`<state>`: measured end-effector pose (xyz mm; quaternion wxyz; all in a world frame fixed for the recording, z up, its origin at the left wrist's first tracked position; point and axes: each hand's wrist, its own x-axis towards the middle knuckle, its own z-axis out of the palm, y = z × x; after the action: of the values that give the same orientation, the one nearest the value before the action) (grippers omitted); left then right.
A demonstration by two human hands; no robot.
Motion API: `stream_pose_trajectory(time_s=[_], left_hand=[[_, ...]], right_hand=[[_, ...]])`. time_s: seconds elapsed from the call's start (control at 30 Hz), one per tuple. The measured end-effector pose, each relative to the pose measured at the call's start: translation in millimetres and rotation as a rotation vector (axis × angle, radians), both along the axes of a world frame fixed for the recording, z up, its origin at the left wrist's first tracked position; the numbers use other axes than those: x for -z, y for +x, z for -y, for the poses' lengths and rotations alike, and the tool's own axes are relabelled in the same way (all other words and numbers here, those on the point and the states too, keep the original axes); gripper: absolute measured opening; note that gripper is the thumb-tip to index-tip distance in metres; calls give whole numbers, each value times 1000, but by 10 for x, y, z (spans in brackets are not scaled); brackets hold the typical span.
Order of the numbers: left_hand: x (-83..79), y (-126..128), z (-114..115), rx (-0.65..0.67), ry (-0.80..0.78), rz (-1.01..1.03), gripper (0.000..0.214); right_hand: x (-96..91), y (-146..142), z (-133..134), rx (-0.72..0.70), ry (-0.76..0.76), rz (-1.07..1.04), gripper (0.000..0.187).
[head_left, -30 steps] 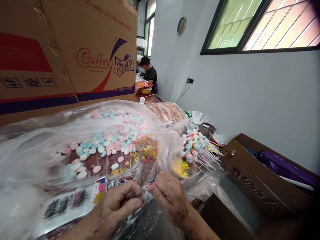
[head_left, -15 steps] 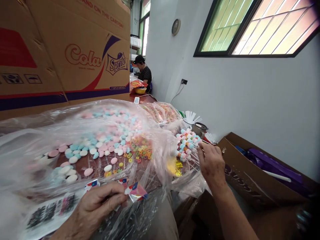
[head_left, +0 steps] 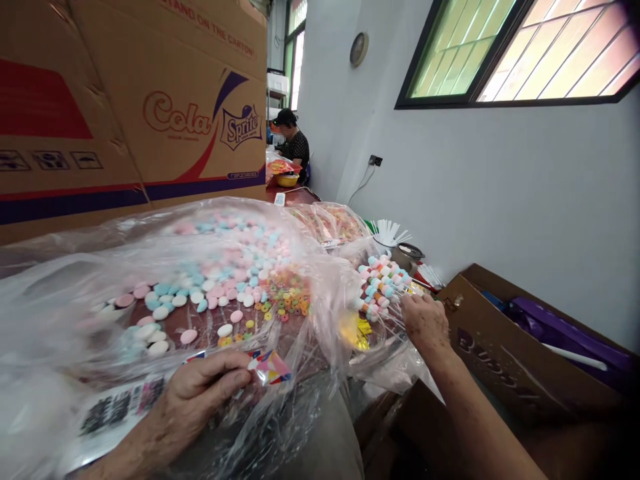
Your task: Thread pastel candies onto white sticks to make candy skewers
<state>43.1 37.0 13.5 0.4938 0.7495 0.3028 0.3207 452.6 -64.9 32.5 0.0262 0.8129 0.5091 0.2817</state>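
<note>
Left hand [head_left: 207, 387] pinches wrapper [head_left: 273, 368], left of candy sticks [head_left: 383, 288] | right hand [head_left: 425, 322] at their right edge, hold unclear | risk: crowded sticks could snag, dragging neighbours

Head camera: worn above the person, looking forward and down across the table [head_left: 175, 321].
Hands: nearest; left hand [head_left: 213, 387] between seven and eight o'clock, right hand [head_left: 425, 322] at four, forearms entering from six.
Carton: close, its printed side [head_left: 135, 113] filling ten o'clock.
Window [head_left: 517, 53]: farther, at two.
Co-worker [head_left: 299, 147]: far back, near eleven.
</note>
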Motion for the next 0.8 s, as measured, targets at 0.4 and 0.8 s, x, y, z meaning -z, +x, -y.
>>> stream_pose_trajectory(time_s=[0.4, 0.8], left_hand=[[-165, -88, -23, 25, -39, -53, 21], [-183, -202, -66, 148, -105, -58, 26]], right_hand=[[-433, -704, 440, -737, 451, -388, 17], [-486, -1105, 189, -1070, 224, -340, 20]])
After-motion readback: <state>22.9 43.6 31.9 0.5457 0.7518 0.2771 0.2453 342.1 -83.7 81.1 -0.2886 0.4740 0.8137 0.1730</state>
